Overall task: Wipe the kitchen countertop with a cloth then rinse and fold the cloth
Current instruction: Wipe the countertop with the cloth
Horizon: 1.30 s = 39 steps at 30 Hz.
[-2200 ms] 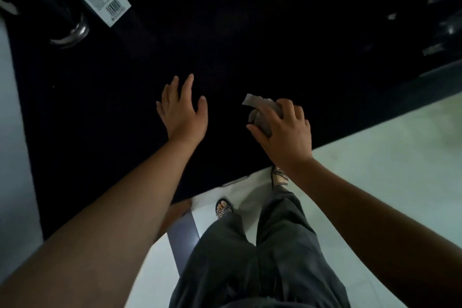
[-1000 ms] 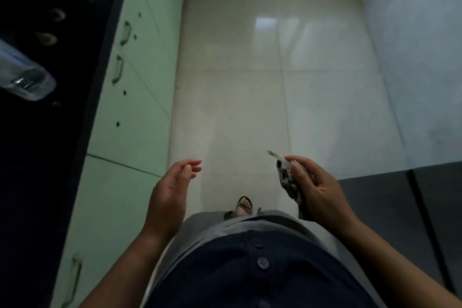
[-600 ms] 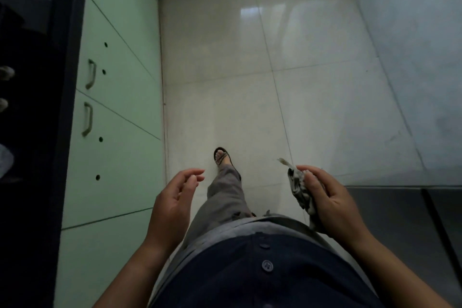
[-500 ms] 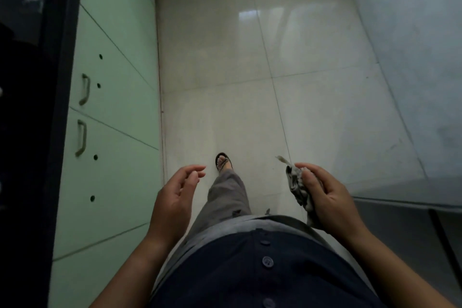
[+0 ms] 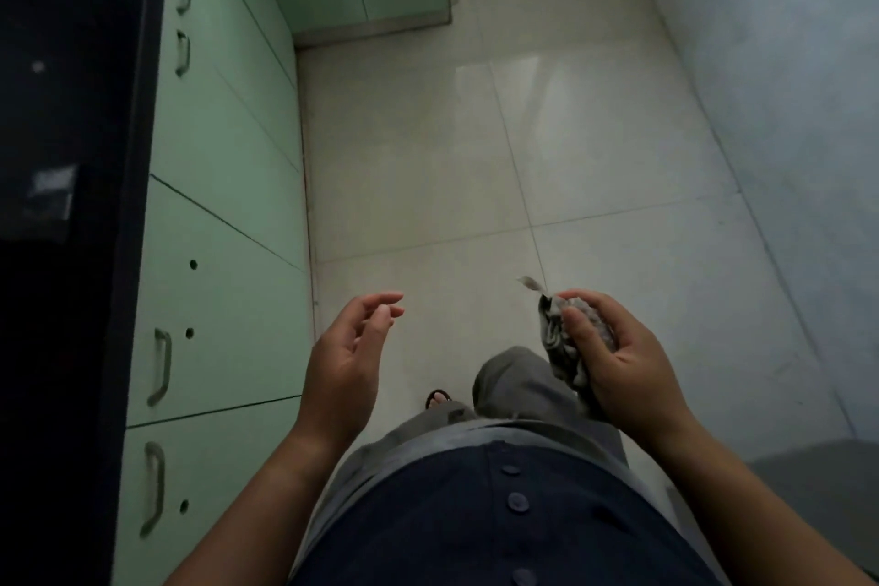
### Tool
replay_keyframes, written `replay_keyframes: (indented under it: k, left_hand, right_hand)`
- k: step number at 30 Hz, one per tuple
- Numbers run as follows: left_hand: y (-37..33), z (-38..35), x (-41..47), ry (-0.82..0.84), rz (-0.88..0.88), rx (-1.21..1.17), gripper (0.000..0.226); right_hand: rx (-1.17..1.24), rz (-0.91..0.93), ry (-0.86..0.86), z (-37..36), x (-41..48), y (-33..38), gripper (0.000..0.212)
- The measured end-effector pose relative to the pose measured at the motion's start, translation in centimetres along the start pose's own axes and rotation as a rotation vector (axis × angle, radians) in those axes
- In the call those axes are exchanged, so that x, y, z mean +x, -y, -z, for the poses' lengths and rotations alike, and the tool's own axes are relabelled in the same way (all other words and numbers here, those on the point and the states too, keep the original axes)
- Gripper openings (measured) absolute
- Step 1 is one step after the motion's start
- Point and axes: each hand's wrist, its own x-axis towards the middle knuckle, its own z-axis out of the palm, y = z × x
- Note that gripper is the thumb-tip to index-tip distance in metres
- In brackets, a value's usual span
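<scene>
1. We see a pale tiled floor stretching far ahead, open between the cabinets on the left and the wall on the right.
2. The dark countertop lines the left edge, above the green cabinets. Their fronts are closed, so the contents are hidden.
3. Our left hand hangs over the floor, fingers loosely apart and holding nothing.
4. Our right hand curls its fingers tight round the bunched cloth, near the waist.

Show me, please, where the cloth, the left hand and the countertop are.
cloth (image 5: pixel 555 340), head view, on its bunched striped folds.
left hand (image 5: pixel 345 364), head view, on the middle of the hand.
countertop (image 5: pixel 66 119), head view, on its dark top surface.
</scene>
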Motion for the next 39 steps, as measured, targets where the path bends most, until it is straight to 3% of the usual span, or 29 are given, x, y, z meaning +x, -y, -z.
replay_keyframes:
  k: [6,14,22,30,39]
  left_hand:
    - [-1.5,-1.1,10.6,-0.018,0.082,-0.014,0.026]
    - [-9.2,-3.1,27.3,-0.091,0.064,-0.090,0.023]
    - [-11.4,-2.5,37.0,-0.133,0.092,-0.100,0.021]
    - [-11.9,4.4,49.7,-0.298,0.118,-0.144,0.026]
    - [-13.5,17.3,59.7,-0.630,0.128,-0.169,0.036]
  right_hand:
    - [0.008,-0.063,0.047,-0.6,11.5,0.2,0.011]
    - [0.046,-0.003,0.060,1.7,31.4,7.7,0.015]
    - [-0.001,-0.025,0.172,-0.9,41.9,10.7,0.016]
    - [-0.061,0.022,0.367,-9.9,55.8,16.7,0.018]
    - [-0.040,0.198,0.676,-25.4,70.2,28.4,0.015]
